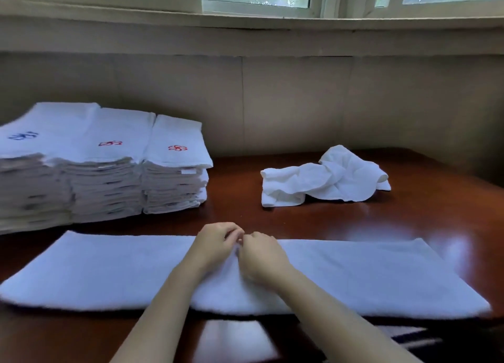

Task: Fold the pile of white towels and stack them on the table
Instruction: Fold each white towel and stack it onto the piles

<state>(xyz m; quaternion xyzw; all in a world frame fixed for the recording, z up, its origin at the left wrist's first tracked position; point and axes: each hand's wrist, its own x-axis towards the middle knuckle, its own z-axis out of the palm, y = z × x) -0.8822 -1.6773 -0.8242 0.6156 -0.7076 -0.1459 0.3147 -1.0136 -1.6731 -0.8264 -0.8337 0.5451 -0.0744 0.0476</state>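
Note:
A long white towel [368, 278] lies flat across the near part of the dark wooden table [409, 220], folded into a wide strip. My left hand [215, 244] and my right hand [261, 256] meet at the middle of its far edge, fingers curled and pinching the cloth there. A crumpled white towel [324, 177] lies further back on the right. Three stacks of folded white towels [109, 166] stand side by side at the left, with red and blue emblems on top.
A beige wall [300, 98] closes off the back of the table, with a window sill and windows above it. Bare table surface lies between the stacks and the crumpled towel. The table's near edge runs just below the flat towel.

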